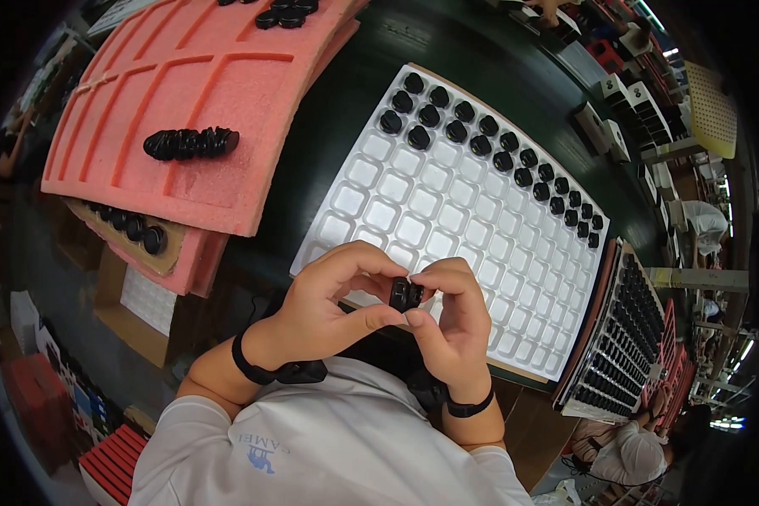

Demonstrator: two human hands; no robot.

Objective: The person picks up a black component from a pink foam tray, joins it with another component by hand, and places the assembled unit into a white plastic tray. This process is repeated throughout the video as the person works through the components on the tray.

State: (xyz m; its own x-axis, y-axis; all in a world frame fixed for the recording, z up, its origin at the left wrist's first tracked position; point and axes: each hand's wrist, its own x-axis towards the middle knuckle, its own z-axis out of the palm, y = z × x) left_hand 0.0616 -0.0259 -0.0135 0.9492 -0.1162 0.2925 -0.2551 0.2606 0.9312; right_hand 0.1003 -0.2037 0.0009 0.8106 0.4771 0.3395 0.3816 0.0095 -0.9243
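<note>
Fingers: those of the left hand (333, 304) and right hand (451, 325) were pinched together on one small black part (405, 294).
Part: it was held between both hands, just above the near edge of the white tray (447, 228).
Tray: black parts (489, 143) filled its far rows.
Pink foam (177, 101): it lay to the left on the dark counter (312, 126), carrying a row of black parts (190, 142).
</note>
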